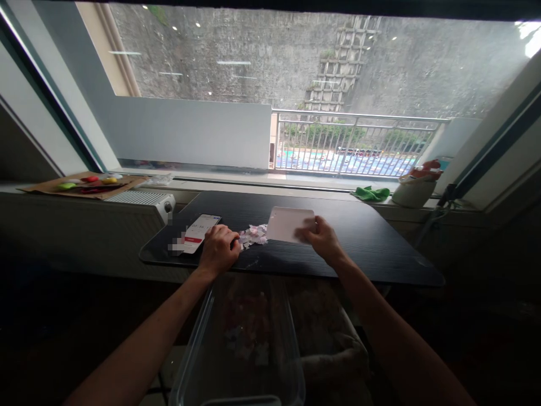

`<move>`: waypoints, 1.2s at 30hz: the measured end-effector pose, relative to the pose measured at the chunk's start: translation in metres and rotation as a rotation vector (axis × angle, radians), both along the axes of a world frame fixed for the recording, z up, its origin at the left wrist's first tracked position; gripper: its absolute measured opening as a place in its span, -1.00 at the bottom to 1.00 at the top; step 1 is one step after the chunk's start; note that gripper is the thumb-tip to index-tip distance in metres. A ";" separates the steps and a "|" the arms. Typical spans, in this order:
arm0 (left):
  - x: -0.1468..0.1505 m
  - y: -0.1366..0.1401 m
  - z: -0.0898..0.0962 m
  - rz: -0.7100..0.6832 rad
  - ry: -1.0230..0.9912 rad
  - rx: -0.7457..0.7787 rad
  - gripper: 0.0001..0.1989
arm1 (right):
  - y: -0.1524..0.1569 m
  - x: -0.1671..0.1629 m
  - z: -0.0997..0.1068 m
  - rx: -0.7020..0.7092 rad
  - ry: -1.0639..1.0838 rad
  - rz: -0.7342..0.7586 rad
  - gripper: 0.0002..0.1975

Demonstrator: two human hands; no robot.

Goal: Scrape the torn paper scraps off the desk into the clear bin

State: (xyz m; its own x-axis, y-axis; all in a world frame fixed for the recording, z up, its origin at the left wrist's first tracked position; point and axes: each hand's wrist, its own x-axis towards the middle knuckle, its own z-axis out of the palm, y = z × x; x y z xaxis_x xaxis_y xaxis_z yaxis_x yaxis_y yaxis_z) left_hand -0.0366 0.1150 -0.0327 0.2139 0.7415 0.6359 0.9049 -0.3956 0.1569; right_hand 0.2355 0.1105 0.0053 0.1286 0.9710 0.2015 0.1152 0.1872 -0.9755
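Observation:
My right hand (322, 239), partly blurred, grips the right edge of a pale, flat rectangular card (287, 224) with rounded corners. The card is held above the dark table (338, 262). Against its left edge lies a small heap of torn pinkish-white paper scraps (253, 234). Just left of the heap, my left hand (220, 247) rests with curled fingers; whatever is in them, if anything, is hidden. A phone (196, 234) showing a timer lies beside that hand, on the left. Below the table's front edge is a clear plastic bin (198, 332) with more scraps, dimly seen, in it.
A green cloth (370, 194) and a pale pot-like container (414, 189) stand on the sill at right. On the left, a brown board (51, 186) with colourful items lies near a white radiator (143, 202). Behind the table is a large window.

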 end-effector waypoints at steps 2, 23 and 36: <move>0.000 0.000 0.000 0.000 -0.013 -0.004 -0.78 | 0.001 -0.010 -0.001 0.000 -0.008 0.014 -0.75; 0.001 -0.001 0.001 -0.008 -0.046 -0.007 -0.78 | -0.010 -0.018 -0.004 0.046 -0.097 0.050 -0.76; -0.003 -0.008 0.003 -0.237 -0.071 0.045 -0.76 | -0.020 -0.017 -0.001 0.048 -0.094 0.122 -0.76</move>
